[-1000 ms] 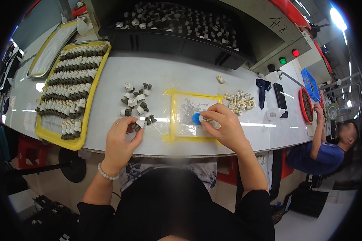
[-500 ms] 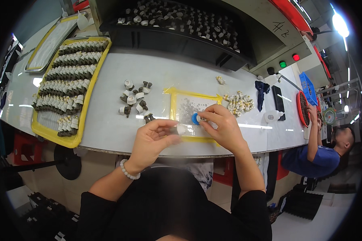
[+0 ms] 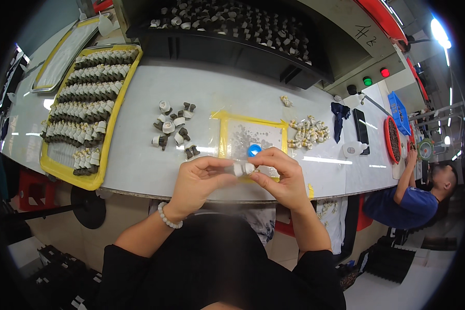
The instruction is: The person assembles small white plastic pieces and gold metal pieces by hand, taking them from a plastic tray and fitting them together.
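1. Pinching away now, just on the near side of the blue cap (image 3: 249,151): left hand (image 3: 195,183) with thumb and fingers clamped on a white-and-dark piece (image 3: 237,169), rather blurred.
2. Facing it, right hand (image 3: 284,182) with thumb and fingertips closed on a pale piece (image 3: 250,168); end to end, whether touching impossible to tell.
3. Gripped by the outer ends, seemingly to leave the facing ends free and in line.
4. Under the cap, a taped sheet (image 3: 275,135), grey-spotted, perhaps sparing the table; inside the cap, something whitish.
5. Left of the cap, loose dark-footed pieces (image 3: 178,122); right of it, piled small figures (image 3: 308,133); probably sorted by side for short reaches.
6. Far left of the cap, a yellow tray (image 3: 90,182), lined with rows of white-and-dark figures, likely for tidy order.
7. Beyond the cap, a black bin (image 3: 219,50), crowded with similar pieces.
8. Far right of the cap, a red basin (image 3: 391,155) of tiny brown bits, beside a blue basket (image 3: 396,109), contents unclear.
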`<state>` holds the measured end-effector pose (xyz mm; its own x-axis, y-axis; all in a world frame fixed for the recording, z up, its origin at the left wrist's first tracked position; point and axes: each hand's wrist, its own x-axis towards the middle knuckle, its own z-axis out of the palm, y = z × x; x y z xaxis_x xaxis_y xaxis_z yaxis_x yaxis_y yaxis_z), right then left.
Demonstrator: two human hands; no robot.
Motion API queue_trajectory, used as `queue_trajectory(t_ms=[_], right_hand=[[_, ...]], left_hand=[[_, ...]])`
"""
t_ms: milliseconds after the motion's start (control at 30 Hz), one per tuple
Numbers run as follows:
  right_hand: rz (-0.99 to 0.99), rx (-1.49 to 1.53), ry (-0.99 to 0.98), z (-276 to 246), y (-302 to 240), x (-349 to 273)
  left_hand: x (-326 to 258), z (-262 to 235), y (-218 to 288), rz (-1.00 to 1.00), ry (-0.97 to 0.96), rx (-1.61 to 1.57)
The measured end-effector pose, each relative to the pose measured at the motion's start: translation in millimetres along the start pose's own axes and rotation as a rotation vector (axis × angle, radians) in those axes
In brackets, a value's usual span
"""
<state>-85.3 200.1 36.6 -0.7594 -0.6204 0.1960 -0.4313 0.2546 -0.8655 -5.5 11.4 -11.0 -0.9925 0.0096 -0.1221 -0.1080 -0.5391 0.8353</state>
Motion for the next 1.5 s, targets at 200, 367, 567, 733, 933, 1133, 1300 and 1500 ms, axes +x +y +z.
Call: queue_trajectory(t_ms=[200,367,567,733,933,1133,1300,1500], right_hand=[[0.019,-0.046,-0.059,0.1,2.1,-2.2],[0.082,0.057,-0.063,6.1,9.3,-8.2],[0.159,0.156,-0.154,-4.2,6.3,-12.3],[-0.009,-0.474,0.187,-41.0,24.0,-16.0],[0.171,-0.77,0.296,-56.4,44.6,-9.1],[0.202,-0.766,0.254,-48.9,46.6,-4.3],[0.19,-0.664,0.249,-48.8,39.2,-9.3],[0.089,-0.56,0.206,-53.3,44.5,-16.2]], left_hand=[[-1.4,1.3,-1.3,-0.003,-0.001,0.04],[-4.1,-1.3,-5.5,0.057,-0.022,0.069],[-10.5,1.6,3.7,-0.067,-0.033,0.177],[-35.0,-21.5,25.9,0.525,0.083,0.908],[-45.0,-49.7,36.0,0.762,0.196,1.428],[-24.2,-29.5,46.6,0.693,0.307,1.365],[1.5,-15.1,47.4,0.519,0.228,1.743],[10.3,-15.5,44.6,0.533,0.052,1.735]])
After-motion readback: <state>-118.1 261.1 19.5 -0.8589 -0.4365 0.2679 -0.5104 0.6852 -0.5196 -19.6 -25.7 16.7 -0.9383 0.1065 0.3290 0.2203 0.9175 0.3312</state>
